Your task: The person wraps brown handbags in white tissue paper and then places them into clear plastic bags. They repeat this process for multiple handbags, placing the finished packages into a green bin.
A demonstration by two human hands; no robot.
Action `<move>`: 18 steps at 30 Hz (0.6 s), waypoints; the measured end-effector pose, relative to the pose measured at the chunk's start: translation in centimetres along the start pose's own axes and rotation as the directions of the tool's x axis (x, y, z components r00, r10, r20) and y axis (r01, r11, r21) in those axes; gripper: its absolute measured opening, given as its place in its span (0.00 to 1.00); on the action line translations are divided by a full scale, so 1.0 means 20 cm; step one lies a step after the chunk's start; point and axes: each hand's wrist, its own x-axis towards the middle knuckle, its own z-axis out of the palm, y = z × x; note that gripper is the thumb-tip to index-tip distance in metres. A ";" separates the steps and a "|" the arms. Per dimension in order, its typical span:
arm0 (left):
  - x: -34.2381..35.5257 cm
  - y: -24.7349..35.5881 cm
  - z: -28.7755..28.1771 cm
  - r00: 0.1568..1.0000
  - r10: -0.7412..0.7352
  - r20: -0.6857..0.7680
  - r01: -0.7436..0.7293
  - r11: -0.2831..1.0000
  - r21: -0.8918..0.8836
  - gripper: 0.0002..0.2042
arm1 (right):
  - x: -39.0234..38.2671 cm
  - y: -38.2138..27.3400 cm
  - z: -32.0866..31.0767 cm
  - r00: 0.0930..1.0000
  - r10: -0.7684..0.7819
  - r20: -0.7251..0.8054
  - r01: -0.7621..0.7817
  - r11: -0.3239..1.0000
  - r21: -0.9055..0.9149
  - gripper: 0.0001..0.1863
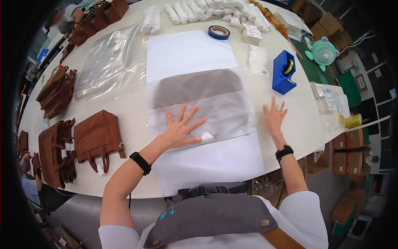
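Observation:
My left hand (179, 132) lies flat with fingers spread on a translucent white packet (224, 108), pressing its folded part. A flat greyish-brown shape shows through the packet's thin wrapping; I cannot tell what it is. A small white tag or scrap shows beside my left thumb. Beneath the packet is a large white sheet (188, 52), which reaches the table's near edge. To the right of the packet, my right hand (274, 118) is open and holds nothing. A blue tape dispenser (283, 79) with a yellow roll stands just beyond it.
Brown handbags (97, 137) stand and lie along the left. Clear plastic bags (110, 60) lie at the back left, with white wrapped rolls (190, 12) along the far edge. A blue tape roll (218, 33), white cards (258, 60) and a green fan (323, 54) are toward the right.

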 end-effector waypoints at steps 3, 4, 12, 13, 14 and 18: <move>-0.02 0.00 0.00 1.000 -0.011 -0.018 0.010 1.000 -0.001 0.33 | 0.39 0.18 -0.10 0.965 0.211 -0.154 -0.171 0.956 0.237 0.29; -0.02 -0.01 0.00 0.999 -0.007 -0.037 0.007 1.000 -0.002 0.33 | 0.51 0.24 -0.14 0.957 0.265 -0.115 -0.218 0.924 0.314 0.28; -0.03 0.00 -0.01 0.999 -0.034 -0.020 0.033 0.998 -0.053 0.33 | 0.75 0.28 -0.07 0.737 0.609 0.293 -0.477 0.161 0.864 0.13; -0.04 0.00 0.00 0.999 -0.048 -0.017 0.047 0.997 -0.057 0.33 | 0.71 0.23 -0.08 0.669 0.683 0.292 -0.443 0.051 0.895 0.12; -0.04 0.00 0.00 0.999 -0.039 -0.033 0.038 0.998 -0.042 0.33 | 0.65 0.26 -0.03 0.731 0.649 0.211 -0.439 0.209 0.874 0.11; -0.01 0.00 0.01 0.998 -0.008 -0.063 0.006 0.999 -0.039 0.32 | 0.40 0.43 0.07 0.862 0.482 0.154 -0.437 0.555 0.708 0.11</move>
